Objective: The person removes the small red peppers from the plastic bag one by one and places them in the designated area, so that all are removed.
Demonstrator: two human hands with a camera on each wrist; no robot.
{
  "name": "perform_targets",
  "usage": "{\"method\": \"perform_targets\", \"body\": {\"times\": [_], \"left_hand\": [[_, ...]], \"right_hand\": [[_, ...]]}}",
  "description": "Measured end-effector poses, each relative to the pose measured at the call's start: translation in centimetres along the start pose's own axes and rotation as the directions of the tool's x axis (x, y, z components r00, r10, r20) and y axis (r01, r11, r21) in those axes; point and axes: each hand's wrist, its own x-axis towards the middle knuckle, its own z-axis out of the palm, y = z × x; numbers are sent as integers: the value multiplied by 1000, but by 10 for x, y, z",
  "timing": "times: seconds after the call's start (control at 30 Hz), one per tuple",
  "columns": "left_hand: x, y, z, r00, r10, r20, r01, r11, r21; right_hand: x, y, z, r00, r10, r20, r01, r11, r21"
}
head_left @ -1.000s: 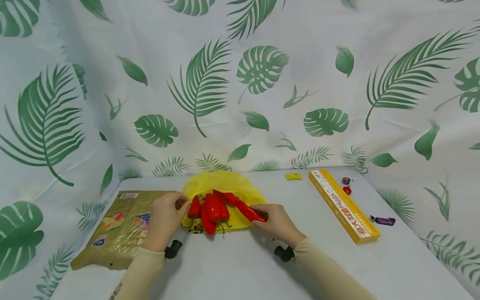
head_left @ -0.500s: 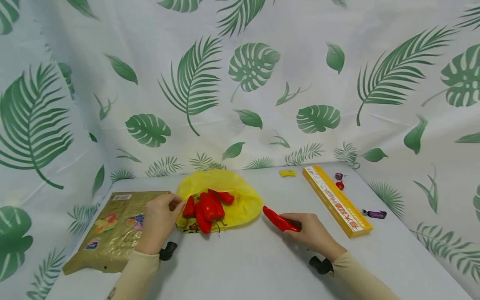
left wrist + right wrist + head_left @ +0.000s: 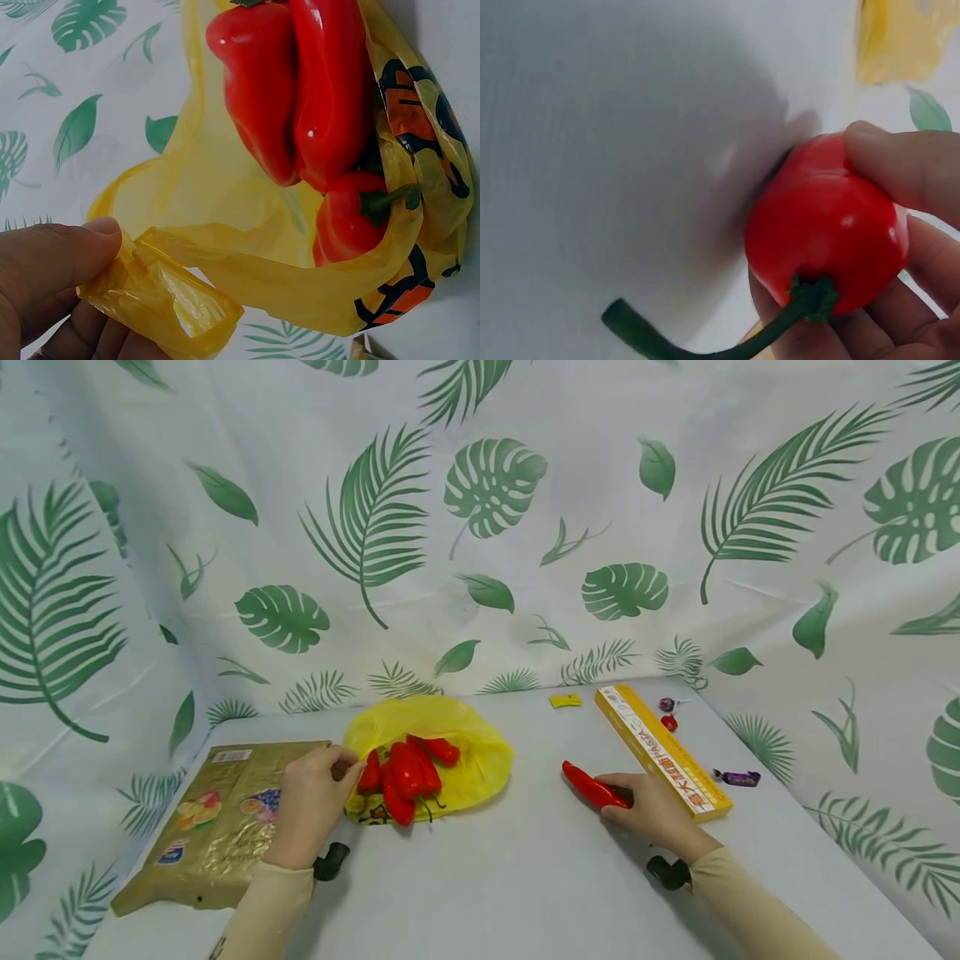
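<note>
A long red pepper (image 3: 592, 787) with a green stem (image 3: 810, 300) is gripped by my right hand (image 3: 651, 810), low over the table to the right of a yellow plastic bag (image 3: 480, 768). Thumb and fingers wrap its stem end in the right wrist view. My left hand (image 3: 311, 797) pinches the bag's gathered edge (image 3: 157, 285) between thumb and fingers. Several more red peppers (image 3: 408, 772) lie together in the bag's mouth, stems toward me. Dark and orange print (image 3: 409, 112) shows on the bag in the left wrist view.
A gold package (image 3: 217, 835) with fruit pictures lies at the left, partly behind my left hand. On the right sit a yellow pasta box (image 3: 663, 752), a purple-wrapped sweet (image 3: 738, 777) and two small lollipops (image 3: 668, 722). A small yellow packet (image 3: 565, 700) lies at the back. Leaf-print cloth (image 3: 420, 527) hangs behind.
My right hand has drawn the long pepper out of the bag and carried it to the right, near the pasta box. The left hand keeps its hold on the bag's edge.
</note>
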Motion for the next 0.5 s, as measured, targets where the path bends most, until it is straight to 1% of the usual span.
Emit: {"method": "perform_targets", "body": {"times": [0.2, 0.5], "left_hand": [[0, -1, 0, 1000, 23, -17, -23, 1000, -3], [0, -2, 0, 1000, 9, -5, -9, 1000, 3]], "right_hand": [[3, 5, -5, 1000, -11, -24, 11, 1000, -29], [4, 2, -11, 999, 20, -30, -21, 999, -41]]}}
